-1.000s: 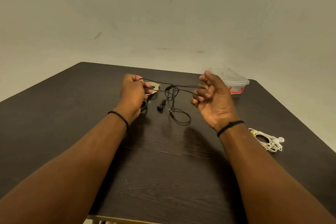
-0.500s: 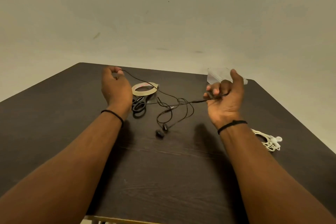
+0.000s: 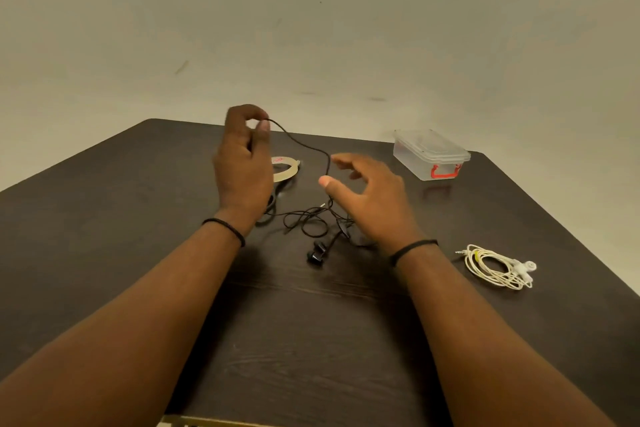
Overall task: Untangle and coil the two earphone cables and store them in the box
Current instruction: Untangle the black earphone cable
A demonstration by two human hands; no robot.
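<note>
My left hand (image 3: 244,163) is raised over the dark table (image 3: 311,340) and pinches one end of the black earphone cable (image 3: 304,222) between thumb and fingertip. From there the cable arcs right and drops to a loose tangle on the table, its two earbuds lying at the near side. My right hand (image 3: 367,198) hovers over the tangle with fingers spread; the hanging cable passes between thumb and forefinger, apparently untouched. The white earphone cable (image 3: 495,269) lies coiled at the right. The clear plastic box (image 3: 429,154), lid on, red latch, stands at the far right.
A roll of tape (image 3: 285,168) lies flat just beyond my left hand. Black scissor handles (image 3: 272,204) peek out beside my left wrist. The table's far edge meets a plain wall.
My right hand let go of the black cable and opened, moving left and down. My left hand lifted its end higher. The tangle slumped onto the table and the box came back into view.
</note>
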